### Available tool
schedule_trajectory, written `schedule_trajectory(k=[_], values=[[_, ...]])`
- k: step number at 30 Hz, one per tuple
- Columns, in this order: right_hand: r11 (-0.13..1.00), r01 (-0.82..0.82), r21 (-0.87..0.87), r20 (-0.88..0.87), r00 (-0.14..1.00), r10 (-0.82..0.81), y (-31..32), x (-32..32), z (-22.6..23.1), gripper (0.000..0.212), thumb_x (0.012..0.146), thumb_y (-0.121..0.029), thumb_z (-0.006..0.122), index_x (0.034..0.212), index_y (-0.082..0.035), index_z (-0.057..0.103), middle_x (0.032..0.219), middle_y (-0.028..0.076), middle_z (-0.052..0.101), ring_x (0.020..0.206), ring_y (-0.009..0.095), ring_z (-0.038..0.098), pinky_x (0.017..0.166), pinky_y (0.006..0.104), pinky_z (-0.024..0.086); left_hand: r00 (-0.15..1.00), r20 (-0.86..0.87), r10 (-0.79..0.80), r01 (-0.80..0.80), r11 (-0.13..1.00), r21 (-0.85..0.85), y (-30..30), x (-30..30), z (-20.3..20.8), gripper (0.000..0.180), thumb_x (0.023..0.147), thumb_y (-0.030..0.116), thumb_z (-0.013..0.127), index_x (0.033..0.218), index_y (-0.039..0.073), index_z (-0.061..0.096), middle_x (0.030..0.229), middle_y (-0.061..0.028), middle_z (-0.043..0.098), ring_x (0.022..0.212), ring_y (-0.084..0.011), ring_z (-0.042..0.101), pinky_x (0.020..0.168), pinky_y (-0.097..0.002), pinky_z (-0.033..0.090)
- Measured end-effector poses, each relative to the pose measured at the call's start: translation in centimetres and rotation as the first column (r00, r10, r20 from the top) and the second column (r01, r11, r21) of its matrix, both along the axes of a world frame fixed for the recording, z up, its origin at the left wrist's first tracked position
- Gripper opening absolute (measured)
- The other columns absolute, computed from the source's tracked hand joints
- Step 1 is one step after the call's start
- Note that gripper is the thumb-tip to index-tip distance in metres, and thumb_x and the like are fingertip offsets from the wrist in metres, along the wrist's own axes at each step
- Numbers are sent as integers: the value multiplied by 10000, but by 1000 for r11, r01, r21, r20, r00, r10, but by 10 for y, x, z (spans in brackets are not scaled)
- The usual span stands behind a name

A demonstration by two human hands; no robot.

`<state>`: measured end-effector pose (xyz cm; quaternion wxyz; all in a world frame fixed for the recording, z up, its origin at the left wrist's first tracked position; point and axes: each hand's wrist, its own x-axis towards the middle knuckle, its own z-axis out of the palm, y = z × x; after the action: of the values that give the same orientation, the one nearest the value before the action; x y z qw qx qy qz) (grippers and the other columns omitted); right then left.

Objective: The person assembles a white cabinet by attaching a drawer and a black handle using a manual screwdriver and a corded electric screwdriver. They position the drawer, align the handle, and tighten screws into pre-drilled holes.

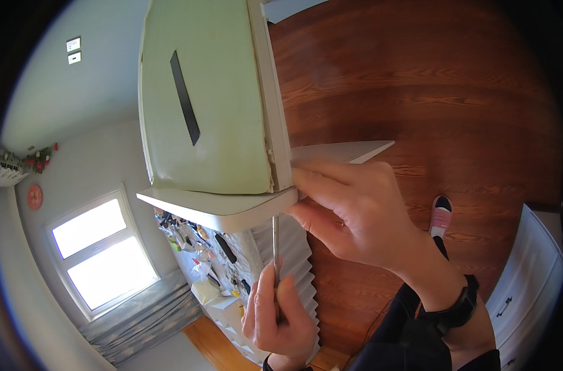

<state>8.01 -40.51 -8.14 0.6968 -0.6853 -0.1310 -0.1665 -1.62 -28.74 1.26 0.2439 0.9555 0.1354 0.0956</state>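
Window [99, 281]: white frame, two bright panes. Directly below it hangs grey patterned fabric [142, 315]. Above it, to the left, sit a round reddish wall disc [34, 197] and red flowers [43, 162]. Well above it: two pale wall plates [74, 51]. Right of it lie assorted small items [185, 238], including one black oblong piece [226, 248]. Far right of it: reddish-brown wood floor [417, 80]; white cabinet [528, 272], dark handle [504, 306].

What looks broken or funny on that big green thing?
The green covering looks ragged along its lower right edge, beside the white rail near the right hand. That looks odd because its other edges seem smoother.
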Motion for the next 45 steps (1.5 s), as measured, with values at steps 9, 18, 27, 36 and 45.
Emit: schedule_trajectory(k=[9,18,27,36,45], values=[[999,45,16,-30,999,-44,3,-2,3,276,714,-56,727,974,6,655,860,102,660,568,219,599,479,283,448,834,-551,-3,-550,-73,-832,26,15,28,342,996,231,447,1088,-48,622,565,18,461,413,-21,336,403,-176,240],[1000,14,-17,-73,997,-15,2,-3,9,330,695,-16,724,1018,14,662,894,150,674,620,253,633,531,292,492,993,-113,-25,6,986,-167,11,5,10,249,935,135,537,1054,-55,646,634,-7,576,475,-69,462,456,-199,334],[996,-26,-88,-131,991,14,-2,-5,11,327,728,-6,701,1049,36,653,953,172,683,736,285,679,641,284,532,865,-501,-9,-466,352,-812,13,19,33,216,922,120,575,1060,-25,655,631,-17,573,427,-80,417,451,-218,335],[998,57,-32,-78,995,-59,5,-5,9,318,740,-20,712,1053,2,662,917,150,685,658,258,661,552,287,515,963,-269,-2,-192,695,-692,7,11,18,235,956,128,540,1104,-32,628,635,-11,563,391,-90,379,440,-197,297],[999,-11,-32,-193,981,5,2,-6,21,332,760,22,692,1089,19,646,976,166,682,786,241,687,675,273,529,852,-520,68,-520,228,-823,1,19,36,212,964,146,538,1089,2,630,599,20,502,367,-116,336,420,-217,274]])
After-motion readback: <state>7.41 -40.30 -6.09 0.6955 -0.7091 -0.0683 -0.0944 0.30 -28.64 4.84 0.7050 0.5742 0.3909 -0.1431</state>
